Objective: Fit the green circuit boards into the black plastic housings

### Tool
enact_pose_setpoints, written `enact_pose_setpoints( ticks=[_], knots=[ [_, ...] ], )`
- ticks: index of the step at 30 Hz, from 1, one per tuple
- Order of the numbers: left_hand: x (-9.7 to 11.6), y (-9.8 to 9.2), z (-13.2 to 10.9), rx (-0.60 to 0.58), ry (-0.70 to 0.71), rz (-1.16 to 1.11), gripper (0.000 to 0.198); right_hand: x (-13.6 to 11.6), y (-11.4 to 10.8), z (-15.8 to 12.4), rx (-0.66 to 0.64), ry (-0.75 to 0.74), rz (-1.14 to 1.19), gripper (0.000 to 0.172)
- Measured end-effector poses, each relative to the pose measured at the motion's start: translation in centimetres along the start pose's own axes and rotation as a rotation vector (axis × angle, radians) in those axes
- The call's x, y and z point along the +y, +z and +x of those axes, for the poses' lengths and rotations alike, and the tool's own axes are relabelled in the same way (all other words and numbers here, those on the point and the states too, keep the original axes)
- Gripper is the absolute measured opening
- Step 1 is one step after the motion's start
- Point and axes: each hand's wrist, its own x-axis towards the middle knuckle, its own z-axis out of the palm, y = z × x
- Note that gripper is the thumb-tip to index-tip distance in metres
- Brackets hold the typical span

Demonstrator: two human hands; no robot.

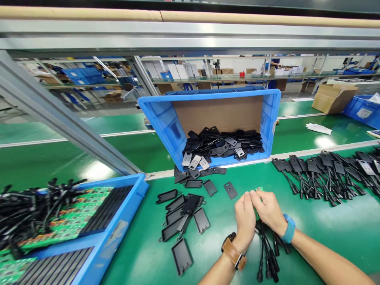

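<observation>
My left hand (245, 211) and my right hand (269, 209) meet over the green worktable, fingertips together around a green circuit board (257, 216). The fingers hide most of the board; green shows above and between the hands. Black cables (268, 257) with plug ends hang below the hands onto the table. Left of my hands lies a flat black cover plate (230, 190) with cut-outs. Farther left, several open black plastic case shells (181, 256) lie scattered, some overlapping.
A blue crate (274, 126) tipped toward me holds a heap of black parts. On the right lie many cabled black units (319, 174). At the left, a blue tray (118, 233) carries green boards and black cables. A metal post (68, 111) slants down beside it. A white glove (318, 128) lies farther back.
</observation>
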Motion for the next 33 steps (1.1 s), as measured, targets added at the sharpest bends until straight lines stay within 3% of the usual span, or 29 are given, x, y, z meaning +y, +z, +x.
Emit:
enact_pose_setpoints(
  ticks=[3, 5, 9, 11, 17, 21, 24, 27, 33],
  knots=[
    [0.0, 0.0, 0.0, -0.001, -0.032, -0.006, 0.053, 0.1, 0.0, 0.4, -0.008, 0.054, 0.149, 0.053],
    [0.4, -0.2, 0.2, -0.009, -0.004, 0.020, 0.052, 0.2, -0.5, 0.7, 0.055, 0.060, 0.156, 0.053],
    [2.0, -0.8, 0.7, 0.013, 0.219, 0.104, 0.039, 0.6, -1.9, 1.5, 0.175, 0.074, 0.139, 0.053],
    [2.5, -0.9, 0.8, -0.012, 0.262, 0.090, 0.039, 0.8, -2.4, 1.8, 0.177, 0.075, 0.144, 0.055],
    [2.0, -0.4, 0.4, -0.435, -0.066, -0.145, 0.051, 0.6, -2.6, 1.8, 0.204, -0.234, -0.082, 0.045],
    [2.1, -0.3, 0.5, -0.589, -0.146, -0.237, 0.053, 0.7, -2.8, 1.9, 0.159, -0.284, -0.104, 0.038],
    [2.7, -0.5, 0.9, -0.596, -0.182, -0.315, 0.051, 0.9, -3.0, 1.9, 0.145, -0.232, -0.066, 0.032],
    [3.3, -0.6, 1.3, -0.566, -0.210, -0.414, 0.049, 0.8, -3.0, 1.8, 0.215, -0.186, -0.020, 0.030],
    [2.8, -1.1, 1.8, -0.484, -0.191, -0.450, 0.050, 0.2, -2.8, 1.6, 0.287, -0.285, -0.058, 0.021]
  ],
)
